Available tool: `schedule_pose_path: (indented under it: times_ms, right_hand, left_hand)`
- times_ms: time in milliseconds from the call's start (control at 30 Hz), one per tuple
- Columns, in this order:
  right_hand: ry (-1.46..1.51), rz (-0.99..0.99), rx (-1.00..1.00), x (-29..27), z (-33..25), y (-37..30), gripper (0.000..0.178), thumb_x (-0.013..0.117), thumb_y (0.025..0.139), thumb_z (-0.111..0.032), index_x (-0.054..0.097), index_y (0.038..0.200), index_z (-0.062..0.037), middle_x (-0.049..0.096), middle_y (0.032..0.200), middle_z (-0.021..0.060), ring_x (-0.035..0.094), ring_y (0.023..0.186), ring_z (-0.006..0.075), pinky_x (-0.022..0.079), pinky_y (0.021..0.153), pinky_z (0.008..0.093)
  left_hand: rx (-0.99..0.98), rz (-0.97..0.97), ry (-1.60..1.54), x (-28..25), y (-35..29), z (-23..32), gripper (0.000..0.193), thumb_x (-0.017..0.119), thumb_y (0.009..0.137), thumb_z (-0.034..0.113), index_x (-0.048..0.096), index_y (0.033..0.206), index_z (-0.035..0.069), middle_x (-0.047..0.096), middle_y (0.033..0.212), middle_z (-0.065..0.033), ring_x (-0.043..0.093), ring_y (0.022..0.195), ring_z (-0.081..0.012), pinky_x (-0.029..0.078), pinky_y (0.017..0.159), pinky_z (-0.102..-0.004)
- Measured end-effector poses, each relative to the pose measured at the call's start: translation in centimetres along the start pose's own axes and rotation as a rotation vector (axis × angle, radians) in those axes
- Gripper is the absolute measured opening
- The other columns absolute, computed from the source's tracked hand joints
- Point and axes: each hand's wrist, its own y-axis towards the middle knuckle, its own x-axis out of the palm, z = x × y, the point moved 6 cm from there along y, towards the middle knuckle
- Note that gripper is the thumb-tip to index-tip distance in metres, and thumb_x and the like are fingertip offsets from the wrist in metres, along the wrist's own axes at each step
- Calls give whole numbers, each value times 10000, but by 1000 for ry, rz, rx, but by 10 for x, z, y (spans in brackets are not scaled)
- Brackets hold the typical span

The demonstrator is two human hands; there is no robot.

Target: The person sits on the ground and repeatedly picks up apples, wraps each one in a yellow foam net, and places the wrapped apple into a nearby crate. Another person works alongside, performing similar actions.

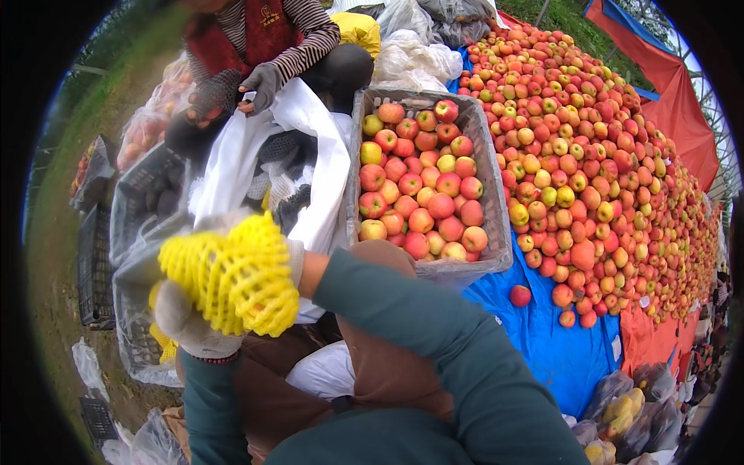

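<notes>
A yellow foam fruit net [232, 271] is held up in front of my lap. My left hand [186, 322], in a pale grey glove, is closed on the net's left end. My right hand [231, 220], gloved alike, reaches across from the right, and the net covers most of it. Its fingers are hidden, and whether a fruit is inside the net cannot be seen. Just beyond lies an open white sack [329, 182] with dark and white netting in it. To its right stands a grey plastic crate [496, 209] full of red and yellow apples [418, 182].
A large apple heap [589, 155] lies on blue [535, 341] and red sheeting at right. Across from me sits a person in grey gloves [263, 85]. Plastic-lined crates [147, 170] and bagged apples [159, 105] line the left. Plastic bags [635, 403] of fruit lie at lower right.
</notes>
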Motion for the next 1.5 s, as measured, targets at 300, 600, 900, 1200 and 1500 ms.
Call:
schedule_pose_path:
  times_ms: [300,600,900,1200,1500]
  right_hand:
    - [-1789,1365,-308,-85,-236,-208,337,604,765,-213,606,1028,-2,655,925,103,628,845,172,486,755,285]
    - [-2256,1828,608,-170,-224,-316,595,669,679,-346,530,1202,-98,530,1179,201,556,1049,319,442,911,379]
    - [-955,822,-323,-24,-171,-191,540,475,874,-370,410,1255,8,527,1160,173,545,1048,289,497,848,421]
    - [-1807,525,-176,15,-59,-28,238,469,900,-116,595,1025,42,618,1002,115,567,948,182,428,875,285]
    - [-1475,613,-267,-51,-99,-23,320,412,951,-231,546,1132,-4,590,1082,98,553,1029,243,425,929,347]
  left_hand:
    - [-306,28,-243,-8,2,-22,815,625,790,484,305,1350,-13,476,1282,-190,519,1129,-330,414,968,-483]
    - [-326,64,-277,-27,8,-24,689,585,846,408,330,1356,21,435,1332,-165,463,1193,-319,396,977,-491]
    - [-452,131,-192,-24,24,-52,512,566,875,231,383,1304,19,499,1265,-141,522,1137,-274,423,967,-440]
    - [-473,28,-178,-16,14,-49,508,567,875,288,379,1289,62,493,1226,-120,518,1115,-237,412,982,-400]
    - [-431,79,-658,-21,27,-25,455,489,914,356,411,1246,54,498,1202,-175,535,1078,-333,460,924,-469]
